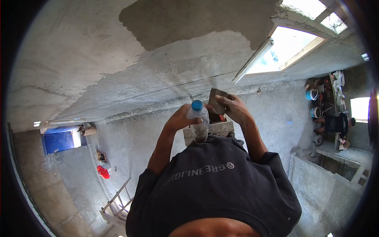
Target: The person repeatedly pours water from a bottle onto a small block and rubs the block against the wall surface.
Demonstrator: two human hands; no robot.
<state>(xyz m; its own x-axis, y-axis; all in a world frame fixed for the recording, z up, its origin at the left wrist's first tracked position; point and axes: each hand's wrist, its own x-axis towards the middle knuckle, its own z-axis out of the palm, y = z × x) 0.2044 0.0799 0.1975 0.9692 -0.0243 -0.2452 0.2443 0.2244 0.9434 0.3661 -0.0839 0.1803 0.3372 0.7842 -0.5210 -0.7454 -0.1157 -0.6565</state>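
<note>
My left hand (182, 118) is closed around a clear plastic bottle (199, 128) with a blue cap, held upright in front of my chest. My right hand (236, 108) grips a flat, rectangular, grey-brown plate (217, 100), with its fingers along the right edge. The plate's exact kind does not show. Both hands are close together, and something reddish (215, 117) shows between them, partly hidden. Below them is a pale, dusty block-like surface (221, 128), mostly covered by my arms and shirt.
A plastered wall (189, 59) with a darker wet patch (197, 19) rises ahead, with a window opening (284, 47) at right. Another person (335, 123) is far right near buckets (312, 94). A wooden ladder-like frame (117, 199) and a red item (103, 172) are lower left.
</note>
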